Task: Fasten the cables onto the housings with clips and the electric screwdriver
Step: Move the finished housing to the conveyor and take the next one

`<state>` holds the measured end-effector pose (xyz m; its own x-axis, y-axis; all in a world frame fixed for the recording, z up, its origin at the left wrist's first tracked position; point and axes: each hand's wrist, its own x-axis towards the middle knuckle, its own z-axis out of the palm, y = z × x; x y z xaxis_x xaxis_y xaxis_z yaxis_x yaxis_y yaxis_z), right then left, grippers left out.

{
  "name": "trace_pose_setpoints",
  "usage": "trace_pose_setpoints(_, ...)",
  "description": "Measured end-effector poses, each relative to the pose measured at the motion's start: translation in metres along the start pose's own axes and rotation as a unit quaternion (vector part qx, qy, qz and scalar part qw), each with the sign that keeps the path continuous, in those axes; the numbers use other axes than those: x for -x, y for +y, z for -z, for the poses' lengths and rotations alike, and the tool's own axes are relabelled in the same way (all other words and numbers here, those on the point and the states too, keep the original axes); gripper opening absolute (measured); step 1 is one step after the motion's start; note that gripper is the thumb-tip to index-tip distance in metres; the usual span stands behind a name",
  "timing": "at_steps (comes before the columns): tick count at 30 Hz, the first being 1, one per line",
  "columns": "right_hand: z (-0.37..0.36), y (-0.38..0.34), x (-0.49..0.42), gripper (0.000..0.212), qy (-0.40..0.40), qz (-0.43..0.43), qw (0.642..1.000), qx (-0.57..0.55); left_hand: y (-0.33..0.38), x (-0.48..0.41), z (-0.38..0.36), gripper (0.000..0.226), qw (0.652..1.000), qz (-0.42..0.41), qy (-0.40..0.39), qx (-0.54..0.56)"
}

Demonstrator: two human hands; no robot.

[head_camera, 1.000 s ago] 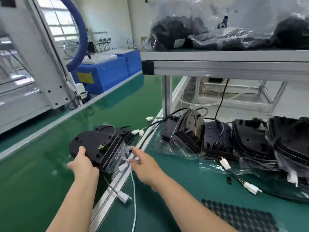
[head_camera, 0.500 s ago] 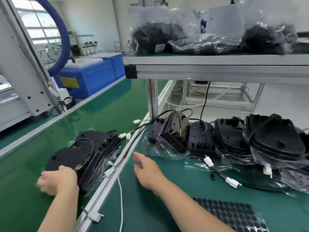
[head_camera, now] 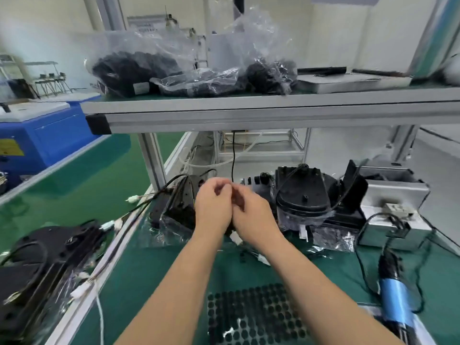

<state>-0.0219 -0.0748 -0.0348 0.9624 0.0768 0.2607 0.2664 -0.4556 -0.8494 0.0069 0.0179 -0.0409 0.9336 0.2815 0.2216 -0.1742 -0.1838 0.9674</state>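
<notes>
My left hand [head_camera: 213, 207] and my right hand [head_camera: 252, 216] meet in mid-air over the green bench, fingers curled toward each other; I see nothing held between them, though the fingertips are blurred. Behind them stands a row of black housings [head_camera: 302, 195] with black cables in clear plastic wrap. Another wrapped housing [head_camera: 49, 255] lies on the green conveyor at the left, apart from both hands. White cable connectors [head_camera: 235, 237] lie just below my wrists. The blue electric screwdriver [head_camera: 394, 295] lies at the right, untouched.
A sheet of round black pads [head_camera: 254, 314] lies near the front edge. A grey metal box [head_camera: 395, 195] stands at the right. An aluminium shelf [head_camera: 224, 110] with bagged black parts [head_camera: 134, 70] hangs overhead. A rail [head_camera: 104, 270] separates bench and conveyor.
My left hand let go of the housing on the conveyor and swung right to meet my right hand. My view turned right, bringing the screwdriver and metal box into sight.
</notes>
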Motion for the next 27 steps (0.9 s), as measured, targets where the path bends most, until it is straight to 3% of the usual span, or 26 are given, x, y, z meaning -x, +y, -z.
trace_pose_setpoints(2,0.023,0.007,-0.002,0.045,0.032,-0.009,0.999,0.008,0.008,-0.005,-0.029,0.011,0.999,0.042,-0.009,0.015)
trace_pose_setpoints(4,0.043,0.013,-0.003,0.046,0.054,-0.011,0.998,0.02,0.014,-0.012,-0.053,0.015,0.994,0.101,-0.028,0.027)
trace_pose_setpoints(6,0.065,0.02,-0.002,0.043,0.099,0.006,0.994,0.043,0.019,-0.017,-0.074,0.03,0.982,0.166,-0.083,0.027)
trace_pose_setpoints(8,0.092,0.03,-0.003,0.035,0.172,0.008,0.98,0.097,0.023,-0.015,-0.09,0.06,0.965,0.221,-0.145,0.003)
trace_pose_setpoints(11,0.132,0.051,-0.004,0.032,0.185,-0.085,0.941,0.271,0.023,-0.011,-0.104,0.098,0.953,0.23,-0.186,-0.069)
trace_pose_setpoints(13,0.143,0.064,-0.002,0.044,0.133,-0.161,0.92,0.332,0.019,-0.013,-0.109,0.085,0.953,0.224,-0.188,-0.081)
trace_pose_setpoints(16,0.141,0.074,-0.001,0.053,0.068,-0.21,0.928,0.301,0.013,-0.013,-0.111,0.036,0.957,0.213,-0.187,-0.067)
trace_pose_setpoints(21,0.131,0.073,0.006,0.064,0.11,-0.216,0.963,0.119,0.006,-0.008,-0.11,0.044,0.971,0.185,-0.147,-0.032)
trace_pose_setpoints(27,0.131,0.055,0.046,0.077,0.156,-0.123,0.98,0.01,0.019,0.031,-0.079,0.044,0.987,0.08,-0.122,0.073)
